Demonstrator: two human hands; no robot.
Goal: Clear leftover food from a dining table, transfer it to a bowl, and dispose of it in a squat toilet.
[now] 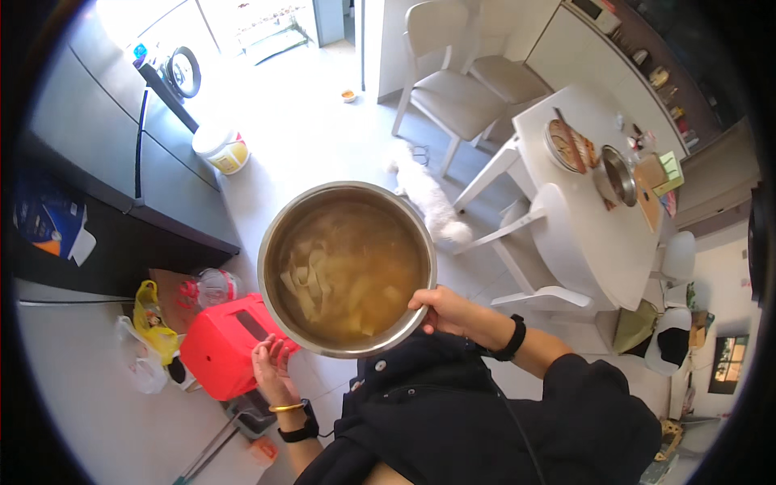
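A round steel basin fills the middle of the head view, held over the floor in front of me. Cloudy yellowish liquid is in it, with pale flat strips gathered at the left side. My right hand grips the rim at the lower right, thumb over the edge. Just below the basin's lower left edge is my left hand, palm up with fingers apart; whether its fingertips touch the basin I cannot tell. Beside that hand stands a red plastic bin with a dark slot.
A white dog is on the floor beyond the basin, near a chair. On the right, a white table bears plates and a metal bowl. A white bucket stands by dark cabinets. Bags and a plastic bottle lie left.
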